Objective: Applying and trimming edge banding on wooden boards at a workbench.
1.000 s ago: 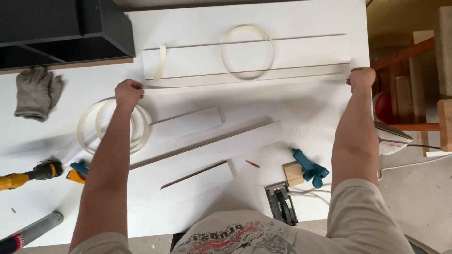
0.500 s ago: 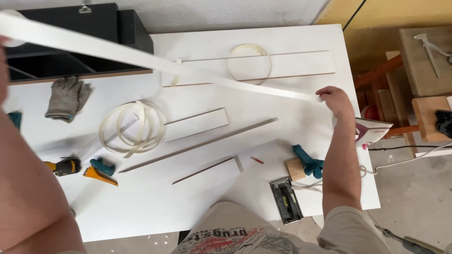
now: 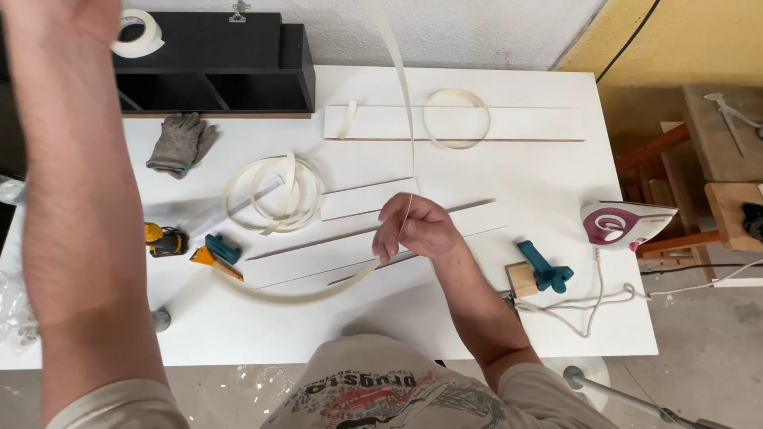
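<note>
Your left hand (image 3: 60, 16) is raised so close to the camera that the top edge of the frame cuts it off, and you cannot tell whether its fingers are closed or what they hold; your forearm hides the left part of the white table (image 3: 556, 318). At mid-frame your right hand (image 3: 415, 230) pinches the thin white edge-banding strip (image 3: 404, 95) between narrowed fingertips. The strip rises from there out of the top of the frame, and below your fingers it sags in a loop across the table toward the lower left, near the orange and teal trimmer (image 3: 216, 256).
</note>
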